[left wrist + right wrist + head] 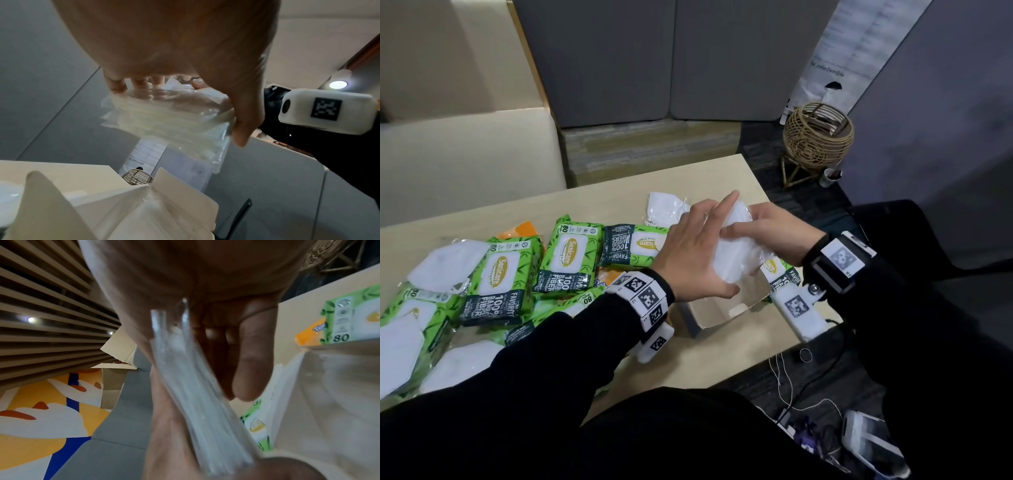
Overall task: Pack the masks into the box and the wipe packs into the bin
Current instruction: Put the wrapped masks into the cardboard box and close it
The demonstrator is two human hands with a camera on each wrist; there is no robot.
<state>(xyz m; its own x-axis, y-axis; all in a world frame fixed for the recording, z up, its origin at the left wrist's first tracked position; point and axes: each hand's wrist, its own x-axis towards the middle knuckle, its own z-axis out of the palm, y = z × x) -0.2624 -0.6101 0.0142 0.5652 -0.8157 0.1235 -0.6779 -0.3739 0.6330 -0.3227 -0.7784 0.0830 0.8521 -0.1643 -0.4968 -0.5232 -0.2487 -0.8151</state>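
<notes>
Here the desk (619, 202) carries green wipe packs (566, 258) and loose wrapped masks (443, 262) to the left, with the open cardboard box (717, 310) near its front edge. Directly above the box, left hand (693, 251) and right hand (767, 229) clamp a stack of wrapped masks (736, 248) between curled fingers. Best squared up first, then lowered flat between the flaps.

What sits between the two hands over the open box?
A stack of wrapped masks, pressed between the left hand and the right hand above the box; the head view shows it best.
</notes>
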